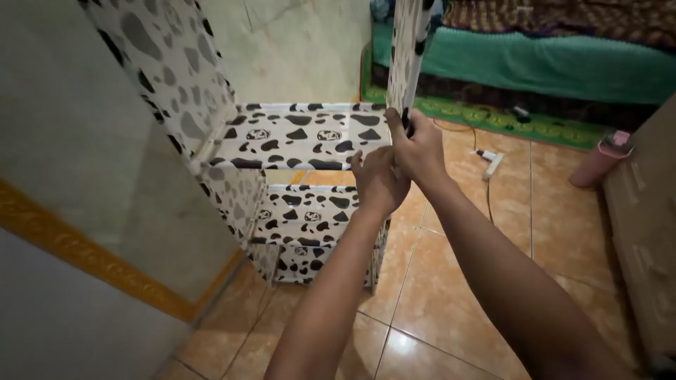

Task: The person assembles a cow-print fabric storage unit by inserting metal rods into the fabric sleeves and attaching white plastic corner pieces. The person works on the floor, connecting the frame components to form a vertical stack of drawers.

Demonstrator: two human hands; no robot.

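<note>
A cow-spotted white panel shelf unit stands on the floor against the wall, with an upper shelf and a lower shelf. A tall side panel rises at its left. At the right front corner an upright spotted panel stands on edge. My right hand grips the lower end of that upright panel. My left hand is just below it, fingers pressed against the corner where the panel meets the upper shelf.
Orange floor tiles spread around. A white power strip with a cable lies on the floor behind. A green mat and a bed are at the back, a pink bottle at right, a cardboard box at far right.
</note>
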